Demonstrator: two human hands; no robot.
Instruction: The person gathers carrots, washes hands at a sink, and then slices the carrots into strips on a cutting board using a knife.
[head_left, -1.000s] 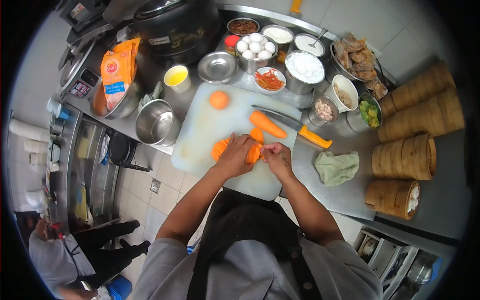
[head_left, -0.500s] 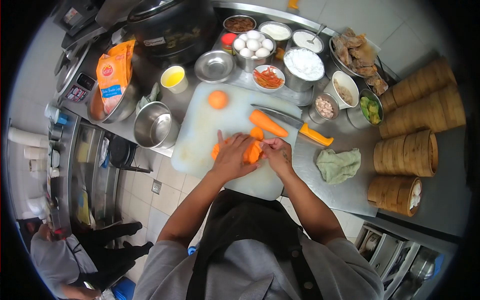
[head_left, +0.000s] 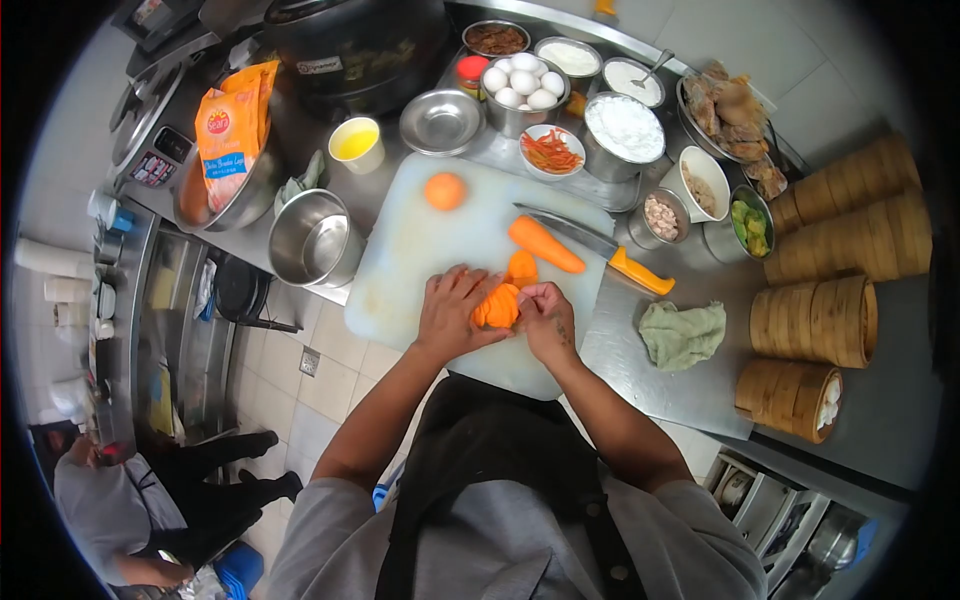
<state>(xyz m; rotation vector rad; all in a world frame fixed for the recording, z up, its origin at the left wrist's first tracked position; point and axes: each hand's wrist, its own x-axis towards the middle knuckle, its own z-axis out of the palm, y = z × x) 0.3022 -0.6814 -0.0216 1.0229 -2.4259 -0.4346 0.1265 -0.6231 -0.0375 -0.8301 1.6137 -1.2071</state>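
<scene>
A bunched pile of carrot slices [head_left: 497, 307] lies on the white cutting board [head_left: 395, 250] between my hands. My left hand [head_left: 458, 312] is cupped over the pile's left side with its fingers curved against it. From the right, my right hand [head_left: 547, 318] pinches the pile's edge between thumb and fingers. A loose carrot slice [head_left: 522, 267] rests just beyond the pile. Farther up lie a large carrot piece [head_left: 545, 244] and a knife with a yellow handle [head_left: 640, 270], its blade on the board. A round orange item [head_left: 444, 191] sits at the board's far left.
Left of the board stand an empty steel pot [head_left: 317, 240] and a cup of yellow liquid [head_left: 356, 145]. Behind are a bowl of eggs [head_left: 523, 85] and a bowl of red strips [head_left: 551, 153]. A green cloth [head_left: 683, 335] and bamboo steamers [head_left: 815, 320] are on the right.
My left hand has drawn its fingers in and gathered the carrot slices into a tighter bunch. My right hand stays at the pile's right edge. The view has shifted slightly.
</scene>
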